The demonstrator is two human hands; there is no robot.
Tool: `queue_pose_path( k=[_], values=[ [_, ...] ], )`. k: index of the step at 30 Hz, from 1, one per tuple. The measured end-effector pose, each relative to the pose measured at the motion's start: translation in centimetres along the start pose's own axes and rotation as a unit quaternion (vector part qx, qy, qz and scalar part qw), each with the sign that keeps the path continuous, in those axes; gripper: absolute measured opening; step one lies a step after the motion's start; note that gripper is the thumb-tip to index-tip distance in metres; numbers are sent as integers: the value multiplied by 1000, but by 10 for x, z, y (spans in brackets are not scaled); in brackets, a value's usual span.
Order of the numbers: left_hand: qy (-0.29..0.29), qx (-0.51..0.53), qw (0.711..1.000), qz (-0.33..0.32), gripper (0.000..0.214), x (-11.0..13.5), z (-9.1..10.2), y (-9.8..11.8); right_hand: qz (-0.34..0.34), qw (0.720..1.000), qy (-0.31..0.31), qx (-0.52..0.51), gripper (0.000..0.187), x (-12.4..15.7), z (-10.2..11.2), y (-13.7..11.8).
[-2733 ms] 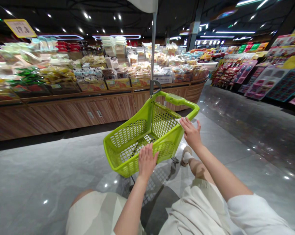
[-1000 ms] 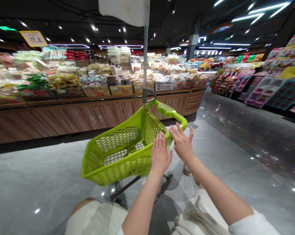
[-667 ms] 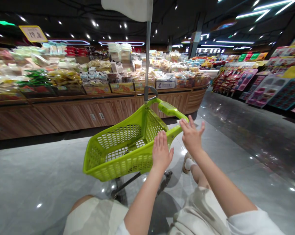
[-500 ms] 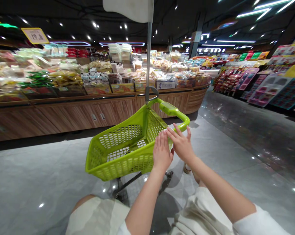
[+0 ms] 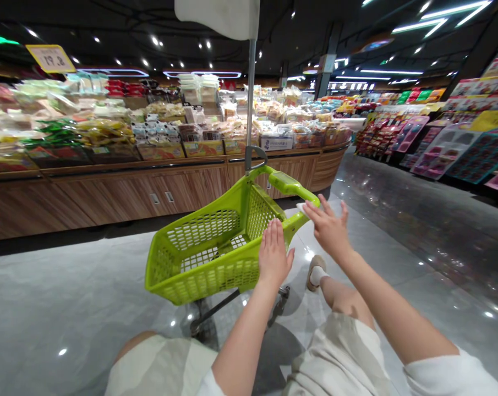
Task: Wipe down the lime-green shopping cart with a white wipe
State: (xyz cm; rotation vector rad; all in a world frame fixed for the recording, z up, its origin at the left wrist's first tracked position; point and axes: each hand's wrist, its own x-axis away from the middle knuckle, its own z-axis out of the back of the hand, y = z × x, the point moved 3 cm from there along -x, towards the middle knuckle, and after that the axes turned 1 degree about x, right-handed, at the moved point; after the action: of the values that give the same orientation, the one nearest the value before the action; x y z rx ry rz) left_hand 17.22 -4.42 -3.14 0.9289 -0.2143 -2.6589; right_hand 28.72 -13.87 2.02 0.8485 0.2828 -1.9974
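A small green shopping cart (image 5: 203, 261) with a perforated basket stands in front of me, nothing visible in its basket. My left hand (image 5: 274, 254) lies flat with fingers stretched against the near side of its rim. At the corner of the green handle (image 5: 290, 184) is my right hand (image 5: 329, 225), its fingertips pressing a small white tissue (image 5: 301, 208) on the handle arm. Most of the tissue is hidden under those fingers, and the other fingers are spread.
A grey pole (image 5: 251, 88) with a white sign (image 5: 218, 16) rises from the cart. Beyond runs a wooden display counter (image 5: 186, 187) loaded with packaged goods. Shelves (image 5: 442, 148) stand to the right across a shiny floor (image 5: 397, 231). My foot (image 5: 316, 272) is right of the cart.
My right hand has slid right and away from my left hand, along the handle arm to its corner, with the tissue under its fingers. My left hand has stayed on the rim.
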Motion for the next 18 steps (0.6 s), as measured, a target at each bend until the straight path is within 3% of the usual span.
queue_pose_path(
  k=[2,3,6,8,12,14,18],
  values=[
    [5,3,1000,4,88,-1,-1,1,-50,998,23,12,62,0,1,7],
    [6,5,1000,5,88,-1,-1,2,-41,999,24,11,63,0,-1,4],
    [2,5,1000,6,87,-1,-3,2,80,997,-7,-6,61,5,-5,-16],
    [-2,3,1000,5,85,-1,-4,2,111,994,-19,-8,60,4,-5,-16],
    [1,4,1000,10,85,-1,-5,2,-36,999,20,5,61,0,0,4],
    [0,2,1000,11,85,-1,-6,3,-55,998,30,-4,61,2,-1,-4],
    [-4,-6,1000,3,85,0,-7,4,72,997,-13,-31,60,6,-5,-23]
  ],
)
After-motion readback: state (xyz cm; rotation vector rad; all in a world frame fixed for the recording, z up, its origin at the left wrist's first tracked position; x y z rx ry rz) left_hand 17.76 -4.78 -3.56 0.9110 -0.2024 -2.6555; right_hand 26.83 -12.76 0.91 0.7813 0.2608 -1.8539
